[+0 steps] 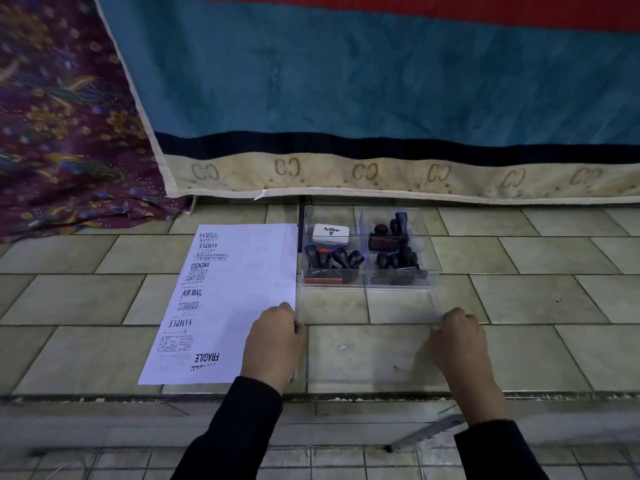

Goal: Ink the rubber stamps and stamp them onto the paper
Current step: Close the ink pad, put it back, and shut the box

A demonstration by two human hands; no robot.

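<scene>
— Two hands, both curled around the near corners of a clear plastic organizer: the left hand grips the corner at about seven o'clock of the box, the right hand the corner at five o'clock.

— How much room around it?

— Bare tiled floor lies open from two to five o'clock of the box. At nine o'clock the paper sits just beside its left wall, and the left hand overlaps the sheet's right edge. At twelve o'clock a teal mat with a cream border closes off the far side.

— Anything hard to read?

— The organizer's near half is so transparent that only its edges show. The rubber stamps are a dark cluster in the far compartments; I cannot count them surely. Some prints on the sheet are smeared, though SAMPLE, AIR MAIL and FRAGILE read clearly.

— And the ink?

— A white ink pad marked Artline lies in the far left compartment, at twelve o'clock from the left hand, well apart from both hands. The stamps are beyond the fingers too, untouched.
</scene>
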